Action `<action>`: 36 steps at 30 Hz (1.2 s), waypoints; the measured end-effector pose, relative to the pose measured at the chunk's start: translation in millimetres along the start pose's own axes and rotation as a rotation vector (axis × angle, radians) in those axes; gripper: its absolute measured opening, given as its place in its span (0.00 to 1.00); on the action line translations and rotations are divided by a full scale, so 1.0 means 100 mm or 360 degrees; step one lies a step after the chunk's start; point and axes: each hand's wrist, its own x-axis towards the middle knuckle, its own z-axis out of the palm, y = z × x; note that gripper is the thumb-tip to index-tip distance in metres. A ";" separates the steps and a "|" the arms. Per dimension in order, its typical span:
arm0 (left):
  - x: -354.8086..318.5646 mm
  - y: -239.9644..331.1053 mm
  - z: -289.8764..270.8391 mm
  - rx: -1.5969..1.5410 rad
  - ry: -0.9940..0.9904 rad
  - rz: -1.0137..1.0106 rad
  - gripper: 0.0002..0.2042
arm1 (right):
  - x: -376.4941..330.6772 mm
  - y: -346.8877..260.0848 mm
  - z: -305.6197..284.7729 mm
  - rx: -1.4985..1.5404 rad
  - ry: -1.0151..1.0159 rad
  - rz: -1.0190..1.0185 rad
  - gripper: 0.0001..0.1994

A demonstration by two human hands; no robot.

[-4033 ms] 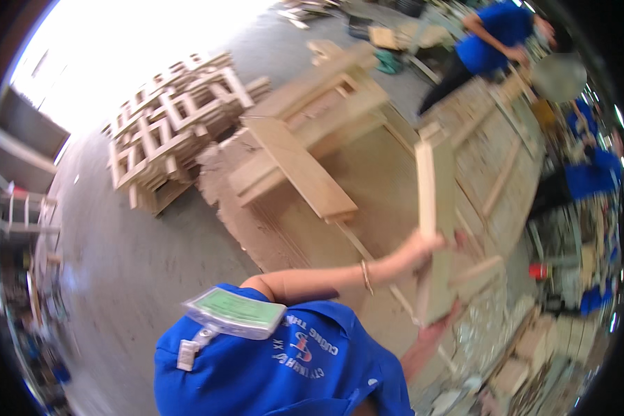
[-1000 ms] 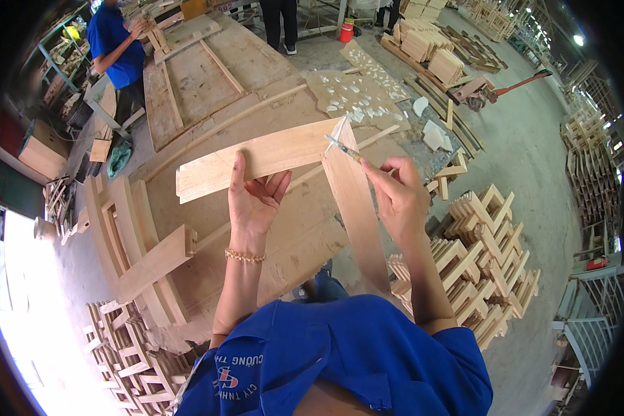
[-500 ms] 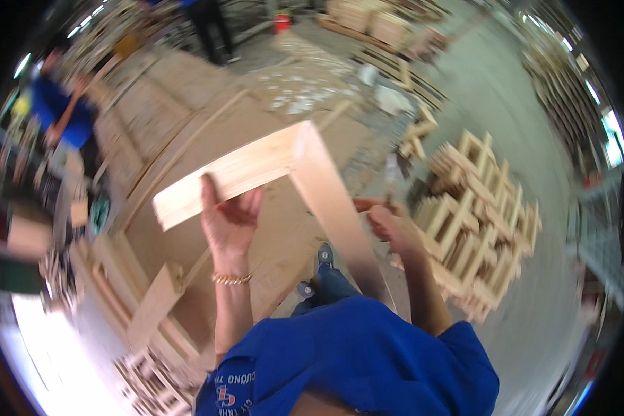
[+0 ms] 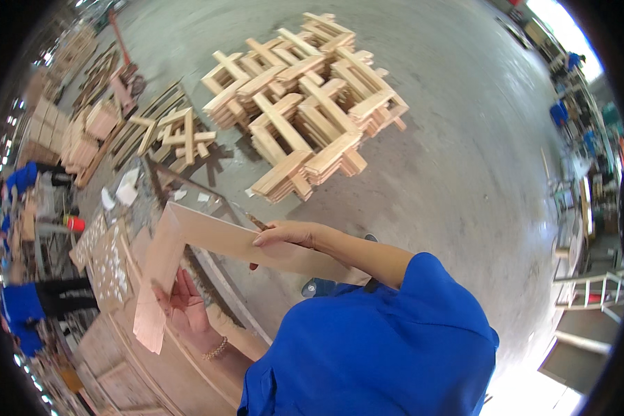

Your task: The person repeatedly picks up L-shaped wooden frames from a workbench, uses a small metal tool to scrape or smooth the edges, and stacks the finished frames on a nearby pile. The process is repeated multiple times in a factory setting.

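Observation:
An L-shaped piece of pale wood (image 4: 218, 234), two flat boards joined at a mitred corner, is held up in front of me. My left hand (image 4: 187, 308) grips its shorter arm, thumb on one face and fingers around the edge. On the longer arm, my right hand (image 4: 282, 236) lies with its thumb over the top edge and a fingertip showing below. A thin brown stick-like tool (image 4: 256, 222) pokes out by the right hand; its kind is unclear. The far end of the longer arm is close to my body, partly behind my right forearm.
Stacked wooden frames (image 4: 305, 104) stand on the grey floor (image 4: 457, 152) ahead. Loose frame pieces (image 4: 187, 135) lie on pallets to their left. A wooden worktable (image 4: 142, 367) is at lower left, with a co-worker in blue (image 4: 21, 312) beyond. A white rack (image 4: 589, 291) stands far right.
My view and body have turned right, so the frame stack is now straight ahead and the worktable at lower left. The L-shaped piece has turned with me, still in both hands.

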 end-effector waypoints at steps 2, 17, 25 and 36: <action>0.16 -0.44 0.17 -0.0065 -0.0117 -0.0142 0.19 | -0.33 -0.12 -0.33 0.0130 0.0022 -0.0087 0.25; -0.05 -2.59 1.55 0.0189 -0.0552 -0.0480 0.19 | -2.57 -0.49 -1.46 0.0277 0.0228 -0.0525 0.20; -0.27 -3.04 1.93 0.0207 -0.0449 -0.0492 0.16 | -3.11 -0.61 -1.63 0.0520 0.0394 -0.0422 0.20; -0.39 -3.25 1.76 -0.0005 -0.0342 -0.0292 0.05 | -2.99 -0.53 -1.76 0.0335 0.0496 -0.0406 0.23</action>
